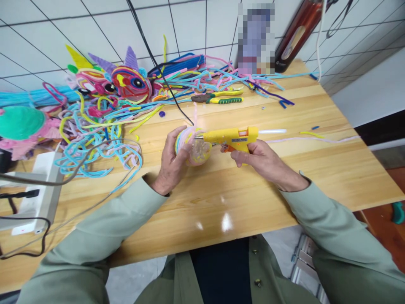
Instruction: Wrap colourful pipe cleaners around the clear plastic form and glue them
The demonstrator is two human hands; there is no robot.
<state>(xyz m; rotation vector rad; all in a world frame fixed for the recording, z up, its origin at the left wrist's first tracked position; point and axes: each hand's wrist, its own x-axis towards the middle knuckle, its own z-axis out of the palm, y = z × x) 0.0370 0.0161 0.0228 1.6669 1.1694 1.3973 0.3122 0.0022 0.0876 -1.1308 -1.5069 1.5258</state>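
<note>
My left hand [171, 162] is wrapped round a small clear ball [196, 150] partly covered in yellow and pink pipe cleaners, held just above the wooden table [221, 202]. My right hand [257, 158] grips a yellow hot glue gun [232, 137] by its handle, a finger near the orange trigger. The gun's metal nozzle touches the top of the ball. A white glue stick [272, 131] pokes out of the gun's back. A black cord [152, 55] runs from the ball area up to the wall.
A tangle of coloured pipe cleaners [101, 131] covers the table's far left. Pipe-cleaner fish figures [129, 82] lean at the tiled wall. Pliers [218, 99] with yellow-green handles lie behind the ball. A white power strip [38, 190] sits at left; a dark bottle [295, 36] stands far right.
</note>
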